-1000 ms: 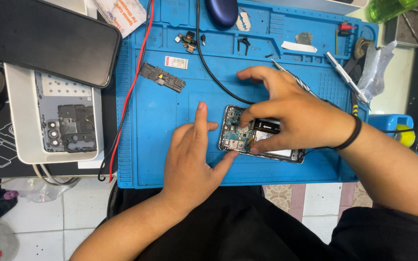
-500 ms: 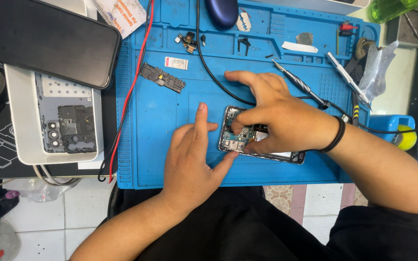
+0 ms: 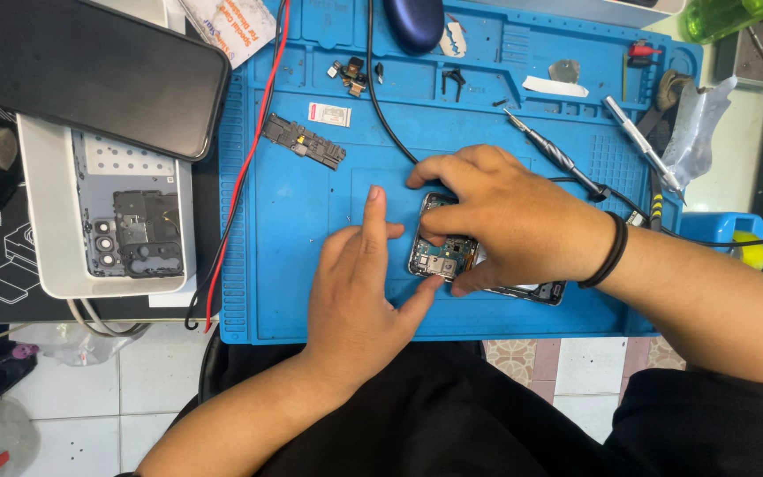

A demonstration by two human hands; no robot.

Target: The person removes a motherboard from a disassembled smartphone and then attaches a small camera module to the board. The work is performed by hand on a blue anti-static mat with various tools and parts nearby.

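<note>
Best bet here, I'd say, was keeping the opened phone [image 3: 452, 258] pinned flat on the blue mat [image 3: 311, 230] while fingertips worked its insides gently; the right hand [image 3: 514, 221] curled over it, fingers bent onto the board; the left hand [image 3: 359, 283] lay spread just left of it, thumb touching its lower edge, gripping nothing; a screwdriver [image 3: 551, 155] sat on the mat above the phone.

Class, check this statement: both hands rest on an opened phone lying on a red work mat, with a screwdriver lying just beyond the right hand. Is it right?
Not quite: the head view shows the work mat is blue, not red. The rest holds: left hand and right hand rest on the opened phone, with the screwdriver beyond the right hand.
</note>
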